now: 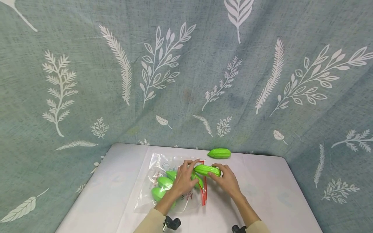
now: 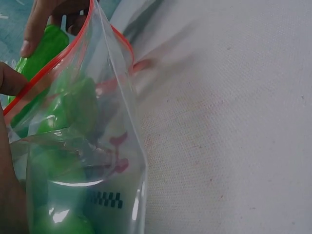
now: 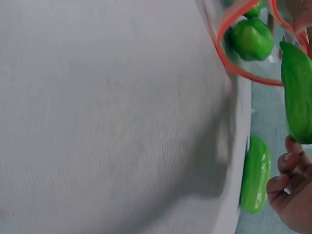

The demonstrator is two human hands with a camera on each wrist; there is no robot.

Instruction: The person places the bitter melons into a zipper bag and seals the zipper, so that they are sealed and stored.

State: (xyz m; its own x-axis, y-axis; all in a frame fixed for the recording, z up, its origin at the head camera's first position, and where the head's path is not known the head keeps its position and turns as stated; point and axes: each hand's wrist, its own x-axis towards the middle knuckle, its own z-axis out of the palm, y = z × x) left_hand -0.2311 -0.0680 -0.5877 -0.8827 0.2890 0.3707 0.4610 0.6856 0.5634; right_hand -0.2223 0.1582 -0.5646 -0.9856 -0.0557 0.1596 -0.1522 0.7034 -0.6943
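Observation:
My right hand (image 1: 228, 180) grips a ribbed green gourd (image 1: 207, 170) by its blunt right end, the pointed end turned left toward the mouth of a clear zip bag (image 1: 145, 197). In the left wrist view this gourd (image 2: 46, 51) overlaps the bag's red zip edge (image 2: 53, 62). My left hand (image 1: 183, 179) holds the bag at its mouth, thumb at the red edge. Several green gourds (image 1: 164, 183) lie inside the bag, partly hidden by the left hand and forearm. In the right wrist view the red-rimmed mouth gapes around one of them (image 3: 252, 40).
Another green gourd (image 1: 219, 153) lies at the far edge of the white-covered table (image 1: 262, 187), behind the right hand. A grey-green curtain with white leaf prints (image 1: 186, 97) hangs behind the table and along its sides.

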